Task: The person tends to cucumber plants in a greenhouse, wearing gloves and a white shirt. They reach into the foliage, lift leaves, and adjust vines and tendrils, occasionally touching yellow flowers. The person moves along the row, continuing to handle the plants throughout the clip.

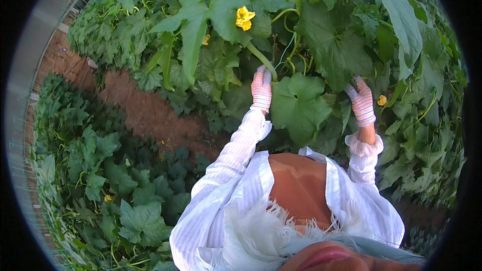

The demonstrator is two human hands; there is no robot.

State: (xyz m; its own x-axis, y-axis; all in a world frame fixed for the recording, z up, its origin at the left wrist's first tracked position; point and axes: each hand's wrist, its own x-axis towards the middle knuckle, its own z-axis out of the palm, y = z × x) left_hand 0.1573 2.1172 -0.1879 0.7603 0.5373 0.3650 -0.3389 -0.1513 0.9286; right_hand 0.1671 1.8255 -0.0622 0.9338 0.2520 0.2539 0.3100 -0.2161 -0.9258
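My left hand [261, 88], in a striped knit glove, is raised among the vines. Its fingertips are at the lower end of a slender green gourd fruit [262, 57] with a withered yellow flower [244, 18] at its other end; whether they grip it is unclear. My right hand [361, 99], gloved alike, is at the lower edge of a large leaf [333, 45], its fingertips partly hidden in the foliage. Between my hands hangs a broad lobed leaf [300, 105]. A thin pale green string [288, 51] runs among curling stems above my left hand.
Dense climbing vines stand in front and to the right, with a small yellow flower [382, 100] beside my right hand. A bare soil path [150, 109] runs at the left, and another leafy row [143, 222] lies beyond it.
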